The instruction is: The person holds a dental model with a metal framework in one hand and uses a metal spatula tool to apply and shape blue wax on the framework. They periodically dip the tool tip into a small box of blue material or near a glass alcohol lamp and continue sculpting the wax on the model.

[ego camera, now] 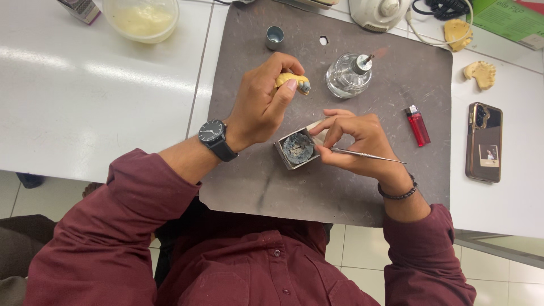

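Right hand (357, 139) gripping metal tool (368, 154), square tin (297, 148)

On the grey mat (396, 187) we see a lit glass spirit lamp (347, 75), a red lighter (417, 125) and a small metal cup (275, 37). Off it lie a phone (484, 141), two yellow dental casts (480, 73) and a plastic bowl (141, 18).

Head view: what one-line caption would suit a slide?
Left hand holds a yellow dental cast; right hand dips a metal tool into a small tin.
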### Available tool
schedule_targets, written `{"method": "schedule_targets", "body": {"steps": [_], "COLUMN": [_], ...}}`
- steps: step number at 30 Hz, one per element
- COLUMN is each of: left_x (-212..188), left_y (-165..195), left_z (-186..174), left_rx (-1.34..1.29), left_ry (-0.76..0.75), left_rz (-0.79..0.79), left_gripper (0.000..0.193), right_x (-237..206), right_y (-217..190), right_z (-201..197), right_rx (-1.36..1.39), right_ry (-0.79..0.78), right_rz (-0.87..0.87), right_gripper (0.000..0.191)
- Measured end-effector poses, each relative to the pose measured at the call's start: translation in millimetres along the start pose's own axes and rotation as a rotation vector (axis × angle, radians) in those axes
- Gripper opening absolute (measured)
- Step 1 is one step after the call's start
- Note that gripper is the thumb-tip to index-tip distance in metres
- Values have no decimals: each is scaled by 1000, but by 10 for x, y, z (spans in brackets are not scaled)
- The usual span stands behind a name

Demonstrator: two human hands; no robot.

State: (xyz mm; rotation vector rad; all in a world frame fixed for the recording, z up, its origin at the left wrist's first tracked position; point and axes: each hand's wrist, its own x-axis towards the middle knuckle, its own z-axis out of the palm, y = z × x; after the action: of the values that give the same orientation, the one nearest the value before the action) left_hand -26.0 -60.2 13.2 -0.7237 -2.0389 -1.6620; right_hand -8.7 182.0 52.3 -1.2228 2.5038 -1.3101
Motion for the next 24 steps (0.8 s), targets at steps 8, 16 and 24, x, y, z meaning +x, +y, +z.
{"method": "schedule_targets", "body": {"steps": [8,16,24], "left_x": [6,-12,-38], "left_y": [-24,-62,-119], "left_z": [14,35,67], "left_rx": [-17,-64,-241], "left_ry": [4,12,2], "left_rz": [-11,-57,-232], "left_gripper": [22,22,24], "right_x": [8,-14,-54], "right_y": [16,21,62], "right_z": [36,33,48], "right_rx": [-48,-59,-33], "right_ry": [20,20,33], "right_rz": [-18,52,68], "right_gripper": [26,23,22]}}
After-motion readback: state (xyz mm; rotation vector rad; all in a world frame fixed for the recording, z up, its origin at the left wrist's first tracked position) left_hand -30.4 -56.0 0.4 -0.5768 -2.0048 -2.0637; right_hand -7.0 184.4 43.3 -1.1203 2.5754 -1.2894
